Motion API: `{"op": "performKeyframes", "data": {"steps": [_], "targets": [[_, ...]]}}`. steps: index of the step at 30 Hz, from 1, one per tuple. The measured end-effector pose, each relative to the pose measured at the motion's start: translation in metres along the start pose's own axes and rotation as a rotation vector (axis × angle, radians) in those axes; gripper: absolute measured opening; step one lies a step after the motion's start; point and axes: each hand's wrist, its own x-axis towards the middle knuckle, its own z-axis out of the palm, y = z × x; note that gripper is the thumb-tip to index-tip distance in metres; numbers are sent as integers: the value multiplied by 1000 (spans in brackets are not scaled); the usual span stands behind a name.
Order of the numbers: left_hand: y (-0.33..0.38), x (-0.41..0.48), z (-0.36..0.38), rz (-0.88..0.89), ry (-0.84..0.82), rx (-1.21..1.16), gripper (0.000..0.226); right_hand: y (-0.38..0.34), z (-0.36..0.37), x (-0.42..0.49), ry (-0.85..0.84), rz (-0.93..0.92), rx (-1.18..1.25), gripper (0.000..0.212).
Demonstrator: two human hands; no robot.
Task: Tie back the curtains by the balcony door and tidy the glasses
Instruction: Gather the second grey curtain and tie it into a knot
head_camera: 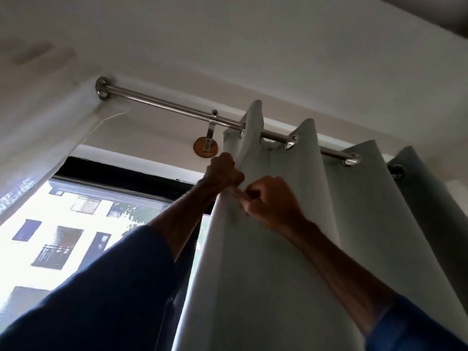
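Observation:
A pale grey curtain [291, 198] hangs in folds by metal eyelets from a steel rod [167, 106], bunched toward the right. Both my arms reach up to its left edge, just below the rod. My left hand [222, 172] is a fist closed on that edge. My right hand [272, 201] sits just below and to the right, fingers pinched on the same fold of fabric. Dark blue sleeves cover both forearms lower down. No glasses are in view.
The rod rests on a bracket with a round wooden base [205, 147] above the door. A white sheer curtain [48, 138] hangs at the left. The dark-framed balcony door [121, 171] shows a bright building outside. White ceiling fills the top.

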Motion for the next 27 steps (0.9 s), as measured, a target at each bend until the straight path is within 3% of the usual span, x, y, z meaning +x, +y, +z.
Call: {"op": "performKeyframes", "data": {"steps": [3,4,7,9,11,12,17,21,24,27], "targets": [[10,-4,12,66,56,97,45,47,-35,-2,376,163,-204,24],[13,-5,17,111,85,105,41,60,-49,-2,412,237,-240,26],[21,-19,24,255,168,51,35,98,-72,-2,212,541,-288,70],[25,-23,31,309,168,-29,56,116,-73,-5,71,669,-172,67],[23,-24,39,389,142,-33,86,118,-67,-10,64,596,-115,56],[20,-24,42,431,138,-3,89,114,-62,-10,80,552,-114,52],[7,-21,34,478,96,128,43,57,-43,15,4,287,-205,40],[14,-16,25,554,15,284,15,7,-35,39,-24,112,-174,7],[27,-20,28,481,-41,341,25,11,-36,36,-25,93,-189,20],[40,-29,35,343,-121,201,49,20,-37,16,-4,150,-139,22]]}}
